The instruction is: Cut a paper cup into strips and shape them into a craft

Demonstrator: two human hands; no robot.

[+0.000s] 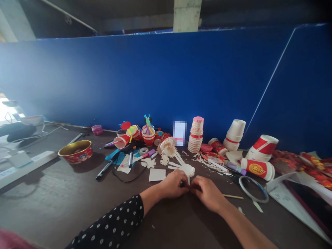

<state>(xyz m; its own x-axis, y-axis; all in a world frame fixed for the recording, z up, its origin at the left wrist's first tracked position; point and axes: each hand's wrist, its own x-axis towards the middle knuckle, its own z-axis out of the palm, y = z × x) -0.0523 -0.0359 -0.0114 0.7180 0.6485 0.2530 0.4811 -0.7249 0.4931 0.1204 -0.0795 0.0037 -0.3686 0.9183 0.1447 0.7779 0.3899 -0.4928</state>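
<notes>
In the head view a white paper cup cut into strips point(187, 168) lies splayed on the dark table, several strips fanning out towards the left and back. My left hand point(174, 184) is at its near side, fingers curled and pinched on a strip. From the other side my right hand point(207, 192) meets it, thumb and fingertips pressed together at the same strip. The fingertips of both hands almost touch and hide the strip's end. A square of white paper point(157, 175) lies just left of my left hand.
Stacked paper cups point(196, 138) stand behind the hands, with more cups point(258, 168) at the right. Markers, scraps and a tape roll point(143, 151) lie about. A gold-lined bowl point(76, 152) sits left, a ring point(252, 189) and a wooden stick point(233, 196) right. A blue partition point(155, 76) rises behind.
</notes>
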